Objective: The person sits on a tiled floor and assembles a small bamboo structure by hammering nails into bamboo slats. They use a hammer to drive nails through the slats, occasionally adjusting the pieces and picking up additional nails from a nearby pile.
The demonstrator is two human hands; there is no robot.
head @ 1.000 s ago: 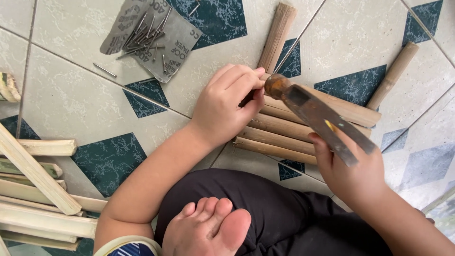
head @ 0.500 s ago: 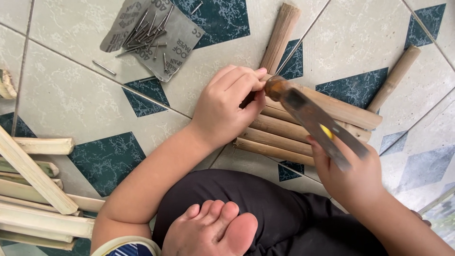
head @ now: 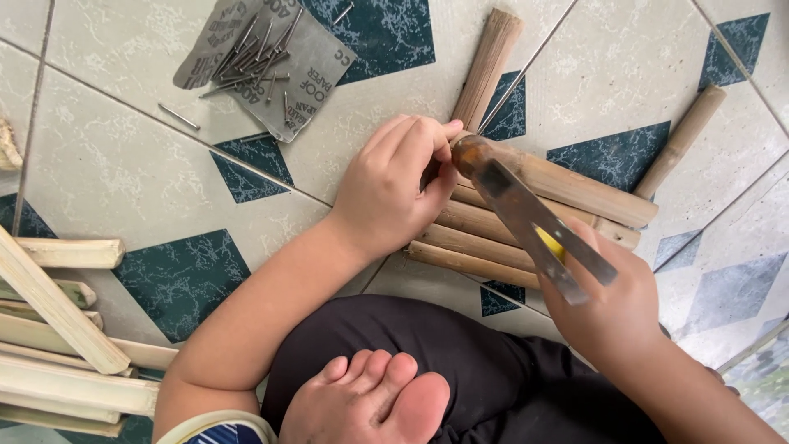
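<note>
Tiled floor, pale with dark teal diamonds, carries everything; bamboo raft, several split slats laid side by side, long axis running from the centre toward the right edge of the floor in view, crossed underneath by two upright rods, one toward the top edge, one toward the top right corner; loose stack of cut bamboo strips at the left edge, well apart from the hands; hammer, handle lying diagonally over the raft, head at its upper left end, just beside the left fingertips; right hand, closed around the lower end of the hammer handle, nearer the person's body; left hand, fingers bunched and pinched together at the near left end of the raft, directly beside the hammer head, whatever they pinch being hidden; grey sandpaper sheets near the top edge, bearing a heap of nails; single stray nail on the floor beside them
</note>
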